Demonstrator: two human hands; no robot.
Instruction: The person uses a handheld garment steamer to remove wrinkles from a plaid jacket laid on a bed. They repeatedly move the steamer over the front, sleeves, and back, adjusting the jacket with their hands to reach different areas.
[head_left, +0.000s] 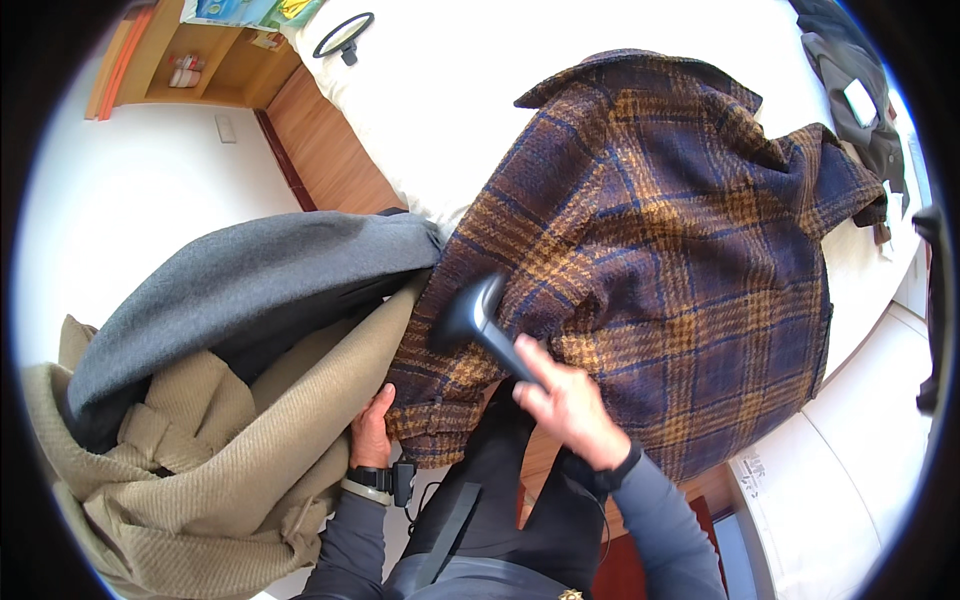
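Observation:
A plaid wool jacket (690, 230) in brown, navy and mustard lies spread out, its collar toward the far side. My right hand (575, 408) is wrapped round the handle of a dark handheld fabric shaver (468, 315). The shaver's wide head is over the jacket's left sleeve; motion blurs it, and its underside is hidden. My left hand (373, 428) grips the edge of that sleeve by its cuff, with some fingers hidden beneath the cloth.
A grey coat (270, 265) and a tan coat (230, 450) are heaped at the left. The jacket lies on a white-covered bed (440, 110). A black ring-shaped object (343, 36) is at the far left, dark clothing (850, 75) at the far right. A wooden shelf (215, 60) stands beyond.

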